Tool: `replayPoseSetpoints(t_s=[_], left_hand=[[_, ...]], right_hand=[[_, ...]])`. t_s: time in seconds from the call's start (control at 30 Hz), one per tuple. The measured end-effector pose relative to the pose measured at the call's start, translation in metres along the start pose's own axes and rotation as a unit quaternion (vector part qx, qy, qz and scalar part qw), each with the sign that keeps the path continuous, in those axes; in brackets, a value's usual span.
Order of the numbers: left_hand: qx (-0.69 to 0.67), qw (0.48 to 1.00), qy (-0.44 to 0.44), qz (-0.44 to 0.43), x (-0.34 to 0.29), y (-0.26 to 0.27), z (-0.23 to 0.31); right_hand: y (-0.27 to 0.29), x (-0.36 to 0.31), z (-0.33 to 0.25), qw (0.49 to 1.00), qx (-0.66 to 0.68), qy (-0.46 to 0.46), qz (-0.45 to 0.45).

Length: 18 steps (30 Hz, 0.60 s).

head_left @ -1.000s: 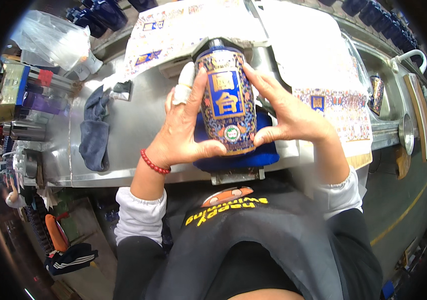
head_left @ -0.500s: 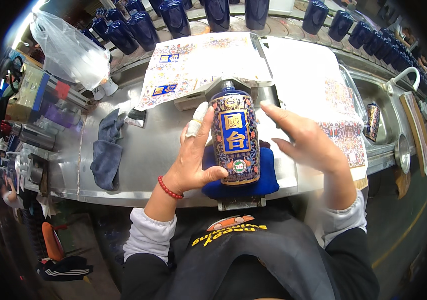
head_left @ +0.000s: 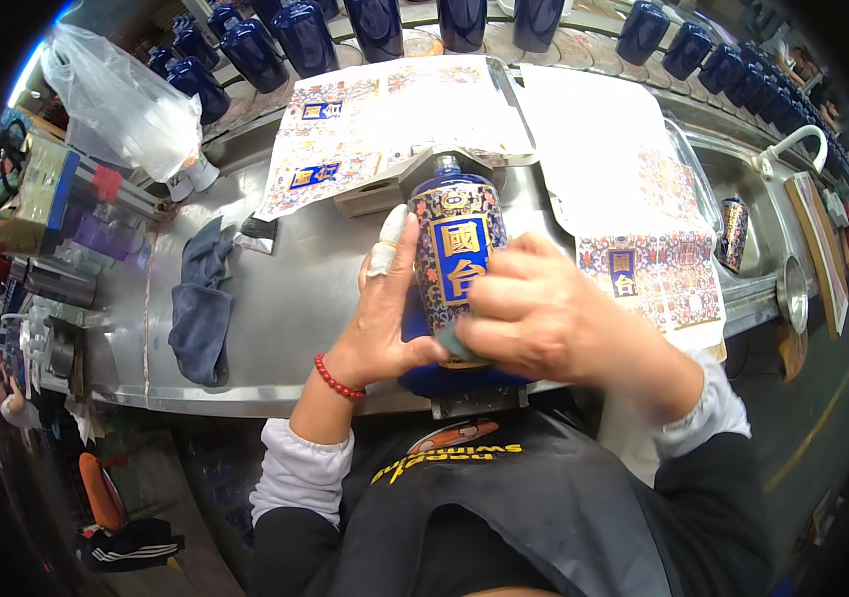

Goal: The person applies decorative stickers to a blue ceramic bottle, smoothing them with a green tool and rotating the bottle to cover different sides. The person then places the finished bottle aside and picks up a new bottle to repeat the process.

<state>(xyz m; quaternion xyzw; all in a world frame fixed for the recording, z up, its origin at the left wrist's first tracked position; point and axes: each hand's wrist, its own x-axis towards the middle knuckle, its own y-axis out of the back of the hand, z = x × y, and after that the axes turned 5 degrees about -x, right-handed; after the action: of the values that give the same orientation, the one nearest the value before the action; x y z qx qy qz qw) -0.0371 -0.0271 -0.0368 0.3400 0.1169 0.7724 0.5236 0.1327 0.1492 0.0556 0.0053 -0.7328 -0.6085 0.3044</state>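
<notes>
One patterned bottle (head_left: 452,254) is being supported on one blue pad (head_left: 434,381) by the near edge of the metal surface (head_left: 285,323). Its left side is being touched by one spread left hand (head_left: 379,308), while one small green piece (head_left: 456,345) is being pinched at its lower part by one curled right hand (head_left: 549,313). One grey-blue cloth (head_left: 202,308) is lying toward the surface's left end.

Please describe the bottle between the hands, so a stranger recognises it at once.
At the near edge of the steel table, find the left hand and right hand. Between them is the bottle. Its colourful pattern sets it apart from the plain blue bottles behind; the other patterned bottle is in the sink.
</notes>
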Motion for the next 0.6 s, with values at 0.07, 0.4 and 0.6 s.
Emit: replayPoseSetpoints(t_s=[0.07, 0.4, 0.6], left_hand=[[-0.031, 0.999, -0.015, 0.009, 0.007, 0.003, 0.004], [0.351, 0.919, -0.094, -0.153, 0.031, 0.008, 0.091], [0.374, 0.927, -0.021, -0.022, 0.005, -0.019, 0.087]], right_hand=[[-0.005, -0.021, 0.006, 0.976, 0.173, -0.122, 0.059], [-0.016, -0.066, 0.001, 0.713, 0.429, -0.497, 0.247], [-0.021, -0.062, 0.002, 0.849, 0.191, -0.450, 0.200]])
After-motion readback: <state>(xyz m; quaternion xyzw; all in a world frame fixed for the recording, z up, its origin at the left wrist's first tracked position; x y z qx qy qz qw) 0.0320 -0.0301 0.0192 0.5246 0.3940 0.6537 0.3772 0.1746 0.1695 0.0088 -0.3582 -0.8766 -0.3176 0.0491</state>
